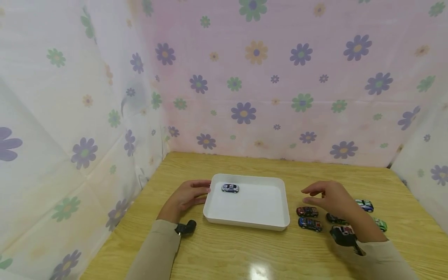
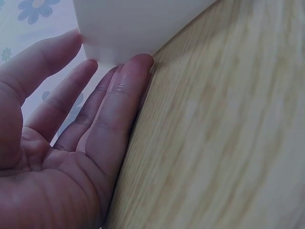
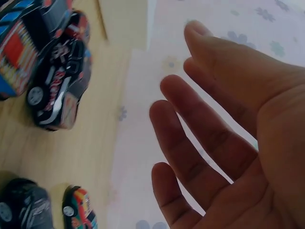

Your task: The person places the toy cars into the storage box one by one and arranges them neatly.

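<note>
Gently, the left hand (image 1: 187, 197) lay flat with straight fingers (image 2: 125, 90) touching the white tray (image 1: 276, 182), likely keeping it from sliding. The right hand (image 1: 332, 200) hovered spread and empty above the toy cars (image 1: 308, 217). One little car (image 1: 230, 188) sat inside the tray.

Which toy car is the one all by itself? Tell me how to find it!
Look at the white tray in the middle of the wooden table. In its far left corner sits a small white-and-blue car. It is the only car inside; the others are outside, right of the tray.
</note>
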Tool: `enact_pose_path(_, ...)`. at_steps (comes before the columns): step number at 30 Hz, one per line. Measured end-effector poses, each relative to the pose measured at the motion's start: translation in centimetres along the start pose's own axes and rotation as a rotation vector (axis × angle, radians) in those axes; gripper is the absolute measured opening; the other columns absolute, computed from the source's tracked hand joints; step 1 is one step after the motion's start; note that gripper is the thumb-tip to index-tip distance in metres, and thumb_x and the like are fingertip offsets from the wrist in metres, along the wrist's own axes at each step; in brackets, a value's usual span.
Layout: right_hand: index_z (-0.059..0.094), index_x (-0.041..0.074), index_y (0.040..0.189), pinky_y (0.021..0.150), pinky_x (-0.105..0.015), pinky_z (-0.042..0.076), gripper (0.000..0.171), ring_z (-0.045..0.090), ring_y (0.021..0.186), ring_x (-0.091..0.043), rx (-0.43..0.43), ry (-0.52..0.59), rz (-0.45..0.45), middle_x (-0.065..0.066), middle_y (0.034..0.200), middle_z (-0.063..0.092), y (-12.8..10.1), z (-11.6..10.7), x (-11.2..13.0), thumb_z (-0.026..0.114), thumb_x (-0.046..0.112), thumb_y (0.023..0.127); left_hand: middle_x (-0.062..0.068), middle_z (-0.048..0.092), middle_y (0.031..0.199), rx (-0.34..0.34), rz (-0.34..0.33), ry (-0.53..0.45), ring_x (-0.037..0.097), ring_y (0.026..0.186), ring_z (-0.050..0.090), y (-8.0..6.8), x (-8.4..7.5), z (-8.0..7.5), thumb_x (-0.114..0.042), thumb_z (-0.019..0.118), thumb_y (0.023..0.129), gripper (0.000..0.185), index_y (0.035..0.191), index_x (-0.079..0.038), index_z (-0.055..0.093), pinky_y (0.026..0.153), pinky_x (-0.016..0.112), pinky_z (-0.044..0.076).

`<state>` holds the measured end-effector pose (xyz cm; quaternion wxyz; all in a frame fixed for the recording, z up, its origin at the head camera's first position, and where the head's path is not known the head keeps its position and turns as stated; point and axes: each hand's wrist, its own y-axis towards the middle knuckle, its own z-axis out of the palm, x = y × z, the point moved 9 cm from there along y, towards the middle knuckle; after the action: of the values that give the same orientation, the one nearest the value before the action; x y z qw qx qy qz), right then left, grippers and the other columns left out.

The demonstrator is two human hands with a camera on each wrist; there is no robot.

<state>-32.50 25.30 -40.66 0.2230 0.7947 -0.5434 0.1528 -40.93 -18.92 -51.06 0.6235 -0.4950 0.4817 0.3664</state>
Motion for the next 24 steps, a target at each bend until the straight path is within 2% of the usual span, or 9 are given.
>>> enact_pose_path(3,0.079,0.02,0.117,0.077,-0.035,0.056,0.029,0.069,0.099,-0.02,0.043,0.014,0.01,0.002,0.113,0.076,-0.3,0.4,-0.4,0.079,0.036,0.093,0.013,0.064,0.142,0.001,-0.003,-0.001,0.025,0.117,0.069,0.0,0.0,0.1,-0.009,0.077,0.093,0.047,0.139,-0.01,0.066,0.093,0.041,0.062)
enact_pose_path(8,0.078,0.017,0.118,0.086,-0.049,0.06,0.03,0.069,0.104,-0.023,0.145,0.066,0.036,-0.001,0.115,0.075,-0.5,1.7,-1.3,0.078,0.034,0.093,0.013,0.063,0.143,-0.004,0.003,0.003,0.024,0.116,0.069,0.0,-0.1,0.1,-0.008,0.076,0.094,0.046,0.139,-0.009,0.066,0.093,0.041,0.062)
enact_pose_path(10,0.079,0.019,0.117,0.088,-0.05,0.06,0.03,0.069,0.107,-0.025,0.18,0.081,0.054,0.0,0.116,0.075,-0.5,2.1,-1.6,0.079,0.035,0.092,0.012,0.063,0.142,-0.005,0.004,0.005,0.024,0.116,0.069,0.0,0.0,0.0,-0.008,0.077,0.094,0.046,0.139,-0.01,0.066,0.093,0.041,0.062)
enact_pose_path(14,0.08,0.02,0.114,0.087,-0.048,0.06,0.027,0.069,0.108,-0.026,0.208,0.088,0.06,0.0,0.116,0.076,-0.5,2.7,-2.1,0.08,0.034,0.091,0.012,0.064,0.142,-0.007,0.005,0.013,0.024,0.115,0.069,-0.1,0.1,-0.2,-0.009,0.077,0.093,0.046,0.138,-0.01,0.066,0.092,0.041,0.063)
enact_pose_path(20,0.08,0.021,0.11,0.079,-0.038,0.059,0.024,0.069,0.099,-0.018,0.22,0.085,0.075,0.001,0.113,0.076,-0.6,3.0,-2.4,0.082,0.032,0.089,0.012,0.064,0.142,-0.008,-0.01,0.01,0.023,0.115,0.069,-0.1,0.3,-0.2,-0.009,0.078,0.093,0.047,0.138,-0.01,0.066,0.093,0.041,0.062)
enact_pose_path(24,0.08,0.024,0.108,0.077,-0.036,0.059,0.02,0.069,0.097,-0.017,0.233,0.083,0.077,0.002,0.111,0.077,-0.7,3.3,-2.5,0.083,0.028,0.088,0.011,0.065,0.141,-0.018,-0.014,0.014,0.023,0.115,0.069,0.1,0.1,-0.2,-0.01,0.079,0.092,0.046,0.137,-0.012,0.068,0.092,0.04,0.062)
